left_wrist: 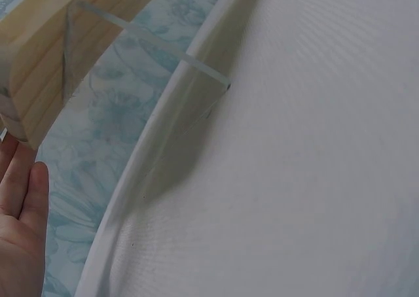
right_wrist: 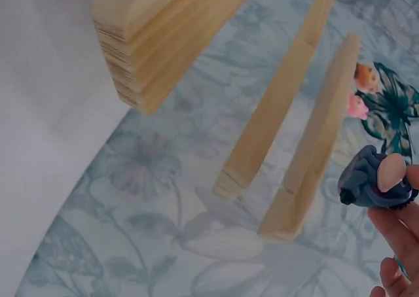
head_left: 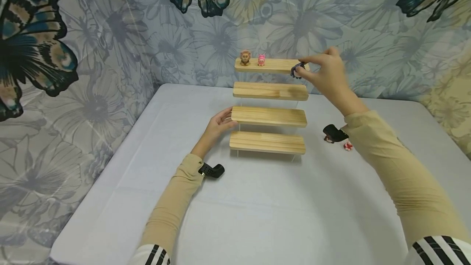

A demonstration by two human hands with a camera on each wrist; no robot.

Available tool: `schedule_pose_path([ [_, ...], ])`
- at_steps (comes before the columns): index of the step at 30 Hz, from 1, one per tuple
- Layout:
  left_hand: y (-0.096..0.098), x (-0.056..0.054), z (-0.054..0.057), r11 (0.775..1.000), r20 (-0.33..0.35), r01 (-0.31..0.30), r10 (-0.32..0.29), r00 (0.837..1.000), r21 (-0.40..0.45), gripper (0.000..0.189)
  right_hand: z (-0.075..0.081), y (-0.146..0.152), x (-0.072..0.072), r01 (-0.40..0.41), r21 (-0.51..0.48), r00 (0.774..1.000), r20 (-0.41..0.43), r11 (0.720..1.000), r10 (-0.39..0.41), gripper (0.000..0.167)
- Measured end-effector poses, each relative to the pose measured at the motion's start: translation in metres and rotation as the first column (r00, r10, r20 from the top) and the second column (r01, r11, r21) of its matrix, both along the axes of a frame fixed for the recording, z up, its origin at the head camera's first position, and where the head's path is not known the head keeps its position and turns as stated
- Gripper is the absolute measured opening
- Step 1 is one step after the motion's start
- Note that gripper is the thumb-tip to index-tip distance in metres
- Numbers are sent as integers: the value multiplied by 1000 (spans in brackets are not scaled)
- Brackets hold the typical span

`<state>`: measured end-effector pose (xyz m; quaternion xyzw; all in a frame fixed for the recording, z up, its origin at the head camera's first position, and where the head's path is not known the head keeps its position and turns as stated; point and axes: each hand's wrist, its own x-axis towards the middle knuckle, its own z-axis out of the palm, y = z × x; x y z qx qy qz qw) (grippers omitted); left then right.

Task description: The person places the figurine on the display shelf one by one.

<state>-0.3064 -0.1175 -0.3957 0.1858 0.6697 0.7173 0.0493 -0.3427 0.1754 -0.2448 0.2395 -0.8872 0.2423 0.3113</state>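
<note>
A tiered wooden display shelf (head_left: 268, 117) with clear supports stands on the white-covered table. At the right end of its top tier, my right hand (head_left: 327, 70) pinches a small dark blue figurine (right_wrist: 373, 179) between thumb and fingers. On that tier's left part stand a brown lion-like figurine (head_left: 245, 57) and a pink figurine (head_left: 261, 60). My left hand (head_left: 220, 128) rests with extended fingers against the left end of a middle tier; in the left wrist view its fingertips (left_wrist: 23, 154) meet the wood's end.
Under the right forearm, a red-and-white figurine (head_left: 348, 145) and a partly hidden dark red one (head_left: 328, 138) lie on the white tablecloth (head_left: 257, 207). Black wrist cameras (head_left: 212, 170) jut from both sleeves. Behind the table hangs a floral cloth (head_left: 220, 40) with butterflies.
</note>
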Motion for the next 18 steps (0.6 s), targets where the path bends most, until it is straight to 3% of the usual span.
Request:
schedule_pose_path([
  [18,0,2,3,1000,21,-10,10,1000,-21,57,11,-29,-39,38,105,996,75,994,-46,28],
])
